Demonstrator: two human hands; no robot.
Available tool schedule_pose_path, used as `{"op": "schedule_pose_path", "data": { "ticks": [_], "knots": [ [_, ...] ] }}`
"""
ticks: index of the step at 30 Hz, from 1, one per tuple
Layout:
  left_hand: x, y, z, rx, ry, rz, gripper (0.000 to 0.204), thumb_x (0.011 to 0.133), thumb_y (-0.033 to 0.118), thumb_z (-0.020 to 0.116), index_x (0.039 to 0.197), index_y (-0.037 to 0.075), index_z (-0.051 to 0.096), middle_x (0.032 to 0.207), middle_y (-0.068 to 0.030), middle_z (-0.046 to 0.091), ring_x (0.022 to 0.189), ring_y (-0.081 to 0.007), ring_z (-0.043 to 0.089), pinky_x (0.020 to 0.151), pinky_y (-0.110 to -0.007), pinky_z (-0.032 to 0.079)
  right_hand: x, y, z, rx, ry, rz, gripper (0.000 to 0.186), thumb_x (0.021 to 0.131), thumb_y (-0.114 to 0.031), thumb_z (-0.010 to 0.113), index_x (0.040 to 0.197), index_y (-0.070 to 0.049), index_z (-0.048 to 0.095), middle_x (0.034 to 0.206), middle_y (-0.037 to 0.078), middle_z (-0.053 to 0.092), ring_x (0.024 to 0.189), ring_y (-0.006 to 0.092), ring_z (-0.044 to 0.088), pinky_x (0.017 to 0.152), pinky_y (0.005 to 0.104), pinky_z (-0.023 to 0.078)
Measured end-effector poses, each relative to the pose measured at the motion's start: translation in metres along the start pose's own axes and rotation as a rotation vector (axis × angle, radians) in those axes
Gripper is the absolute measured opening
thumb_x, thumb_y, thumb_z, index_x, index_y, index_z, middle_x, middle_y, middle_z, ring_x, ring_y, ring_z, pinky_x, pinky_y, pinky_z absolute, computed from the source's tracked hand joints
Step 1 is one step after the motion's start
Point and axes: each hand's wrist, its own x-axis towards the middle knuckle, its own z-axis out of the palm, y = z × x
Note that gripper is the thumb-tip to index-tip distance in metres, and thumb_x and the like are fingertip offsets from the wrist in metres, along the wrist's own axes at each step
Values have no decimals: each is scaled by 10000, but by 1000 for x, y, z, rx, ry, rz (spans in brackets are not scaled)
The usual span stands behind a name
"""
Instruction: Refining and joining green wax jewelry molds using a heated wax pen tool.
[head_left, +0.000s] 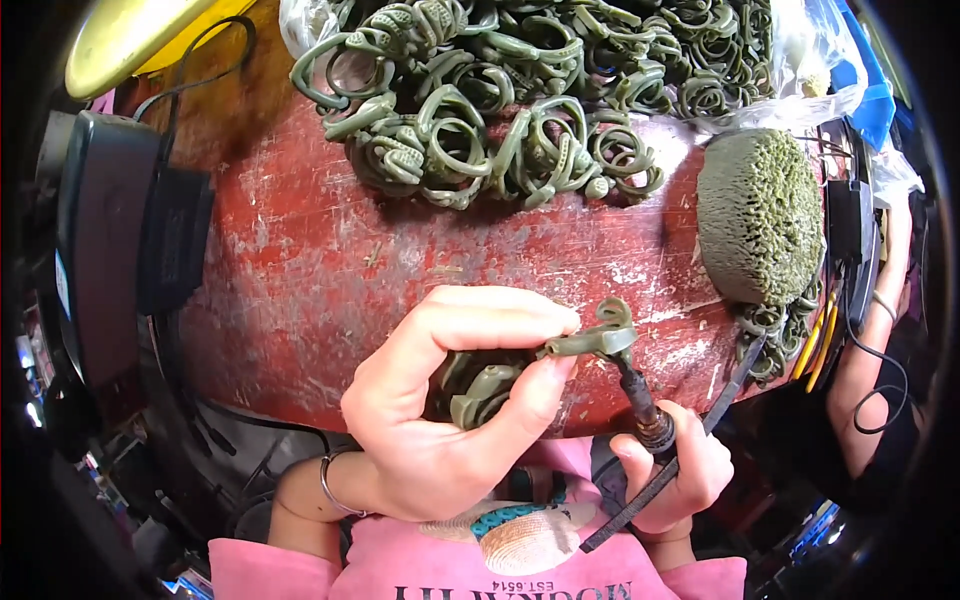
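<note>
My left hand (pixel 430 400) is closed, its thumb and forefinger pinching a small green waxy piece (pixel 610 335) with a curled end. More green ring-like pieces (pixel 482 395) sit inside the curve of its palm. My right hand (pixel 695 465) is wrapped round a dark pen-like tool (pixel 650 420), whose tip meets the underside of the pinched piece. A long flat dark strip (pixel 635 508), which looks like a file, also runs slantwise through the right hand. Both hands are over the near edge of the worn red table (pixel 300 310).
A heap of green rings (pixel 540 150) spreads across the far side. At right stands a porous green block (pixel 760 215), with more rings (pixel 770 350) and yellow-handled tools (pixel 822 340) beside it. Dark boxes (pixel 105 230) with cables line the left edge. Another person's arm (pixel 875 340) shows far right.
</note>
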Motion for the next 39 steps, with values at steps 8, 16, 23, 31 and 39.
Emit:
{"op": "schedule_pose_path", "data": {
  "ticks": [8, 16, 23, 31, 39],
  "knots": [
    [0, -1, 0, -6, 15, -18, 147, 764, -71, 518, 878, -20, 442, 869, -167, 529, 689, -144, 563, 592, -253, 519, -2, -1, 0, -21, -2, 37, 357, 632, -272, 746, 783, -13, 554, 550, 30, 541, 388, 138, 494, 369, 242, 383],
    [-1, 0, 0, -25, 10, -15, 156, 757, -69, 526, 878, -23, 440, 872, -172, 528, 692, -150, 567, 594, -260, 515, -4, 0, 2, -7, 38, 43, 358, 622, -261, 756, 784, -11, 558, 552, 37, 539, 407, 142, 511, 384, 244, 400],
    [0, -1, 0, -32, 10, -8, 164, 749, -70, 529, 881, -27, 441, 874, -179, 527, 690, -155, 565, 598, -262, 512, -3, 0, 1, -13, 14, 36, 356, 621, -259, 756, 778, -9, 557, 540, 40, 535, 405, 148, 515, 385, 247, 404],
    [-1, 0, 0, -33, 13, -4, 164, 748, -74, 526, 882, -22, 445, 873, -176, 529, 677, -146, 560, 593, -255, 506, -3, -3, 0, -23, -3, 59, 387, 603, -257, 768, 803, -6, 553, 551, 41, 540, 409, 150, 515, 387, 247, 405],
    [-1, 1, -1, -29, 20, -14, 169, 745, -76, 530, 882, -21, 447, 877, -175, 528, 673, -145, 558, 592, -254, 505, -4, -3, 2, -6, 25, 57, 397, 591, -250, 775, 807, -2, 552, 562, 34, 540, 413, 147, 518, 388, 247, 406]
  ]
}}
